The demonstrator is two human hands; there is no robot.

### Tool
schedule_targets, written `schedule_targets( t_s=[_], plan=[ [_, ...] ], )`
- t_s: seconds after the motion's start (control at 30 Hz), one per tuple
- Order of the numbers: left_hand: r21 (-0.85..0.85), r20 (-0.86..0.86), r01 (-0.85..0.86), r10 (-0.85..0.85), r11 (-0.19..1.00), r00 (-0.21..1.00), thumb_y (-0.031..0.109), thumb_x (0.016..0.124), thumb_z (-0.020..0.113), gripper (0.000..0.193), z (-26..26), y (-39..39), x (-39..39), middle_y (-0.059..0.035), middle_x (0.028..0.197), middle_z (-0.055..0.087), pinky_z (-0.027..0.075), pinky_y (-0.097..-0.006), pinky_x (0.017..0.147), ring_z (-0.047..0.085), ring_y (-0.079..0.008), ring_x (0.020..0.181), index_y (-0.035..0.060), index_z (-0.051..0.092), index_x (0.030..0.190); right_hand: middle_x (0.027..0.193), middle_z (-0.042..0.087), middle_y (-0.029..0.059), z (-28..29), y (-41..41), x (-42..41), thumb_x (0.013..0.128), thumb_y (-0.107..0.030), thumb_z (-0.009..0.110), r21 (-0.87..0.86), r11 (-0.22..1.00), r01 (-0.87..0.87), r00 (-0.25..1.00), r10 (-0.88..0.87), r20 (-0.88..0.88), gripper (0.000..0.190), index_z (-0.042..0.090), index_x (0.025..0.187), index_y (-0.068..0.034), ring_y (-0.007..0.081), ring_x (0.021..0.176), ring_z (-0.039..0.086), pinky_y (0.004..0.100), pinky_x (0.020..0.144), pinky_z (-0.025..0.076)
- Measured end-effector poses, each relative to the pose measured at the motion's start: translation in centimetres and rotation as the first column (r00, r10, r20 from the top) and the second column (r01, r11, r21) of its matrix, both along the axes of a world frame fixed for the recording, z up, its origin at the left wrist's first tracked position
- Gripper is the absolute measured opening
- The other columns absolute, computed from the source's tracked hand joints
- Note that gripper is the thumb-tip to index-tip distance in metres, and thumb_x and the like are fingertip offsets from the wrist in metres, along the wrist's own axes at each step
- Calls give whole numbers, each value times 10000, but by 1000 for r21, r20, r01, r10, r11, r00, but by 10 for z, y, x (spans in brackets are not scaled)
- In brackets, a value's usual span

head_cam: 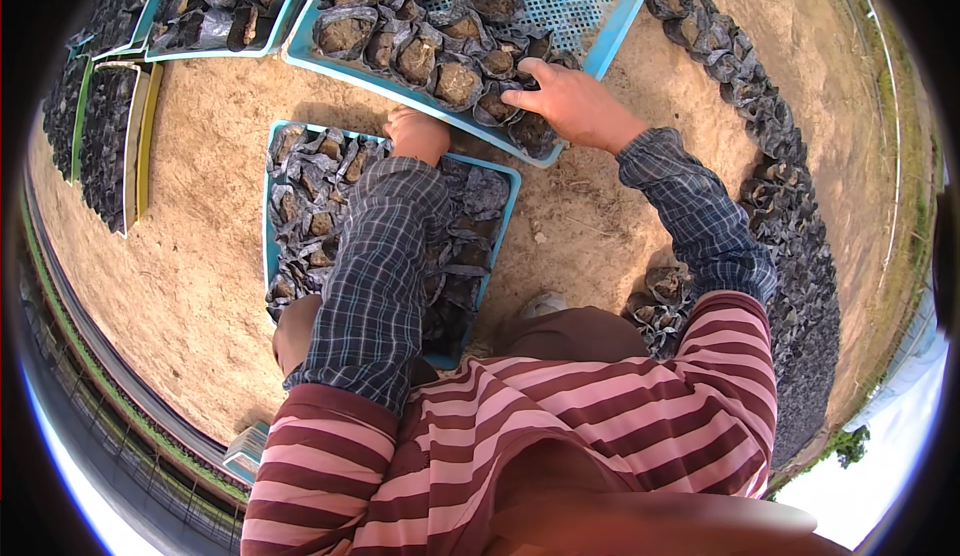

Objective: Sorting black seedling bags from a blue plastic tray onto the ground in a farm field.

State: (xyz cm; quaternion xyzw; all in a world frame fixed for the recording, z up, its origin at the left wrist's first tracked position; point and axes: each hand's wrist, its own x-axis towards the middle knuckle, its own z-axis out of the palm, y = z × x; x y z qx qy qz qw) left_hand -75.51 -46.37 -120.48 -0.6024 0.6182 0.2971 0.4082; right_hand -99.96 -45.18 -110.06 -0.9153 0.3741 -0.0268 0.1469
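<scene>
Before me a blue plastic mesh tray point(626, 19) holds rows of black plastic nursery bags point(416, 59) filled with soil. My right hand point(581, 105) is over its near right corner, thumb and forefinger apart at the bags there; I see nothing held between them. My left hand point(418, 135) is at the near wall of this tray, its fingers hidden, so its grip cannot be told. Below my left forearm stands a second blue tray point(268, 214), packed with folded-topped black bags point(321, 223). My forearm covers part of it.
A long curved row of black nursery bags point(776, 132) lines the right side. A small group of bags point(664, 297) stands beside my right elbow. More filled trays point(217, 53) stand at the upper left, near a yellow-edged tray point(146, 143). Bare soil point(202, 271) lies between.
</scene>
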Motion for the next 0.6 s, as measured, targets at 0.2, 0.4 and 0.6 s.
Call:
schedule_targets(
  t_s=[0.2,0.4,0.6],
  plan=[
    [-33,8,25,-25,999,1000,380,869,601,550,-7,3,4,-168,1348,438,350,-459,966,416,-340,1209,65,515,1311,1204,459,169,10,2,10,826,10,580,182,951,250,965,-231,-121,451,557,1239,-171,317,904,577,418,723,523],
    [-17,-2,24,-24,1000,1000,386,861,614,533,-2,1,0,-159,1347,442,352,-445,969,413,-344,1215,96,534,1302,1182,467,152,4,10,-2,821,1,576,-63,997,54,998,-52,25,418,564,1216,-137,315,908,564,417,723,515],
    [-4,-3,27,-27,1000,1000,368,868,605,515,0,-2,10,-169,1334,450,357,-443,963,415,-351,1209,103,535,1303,1219,467,181,12,3,11,834,13,548,88,989,115,993,-111,-51,408,568,1221,-113,346,987,561,433,782,514]
  ],
)
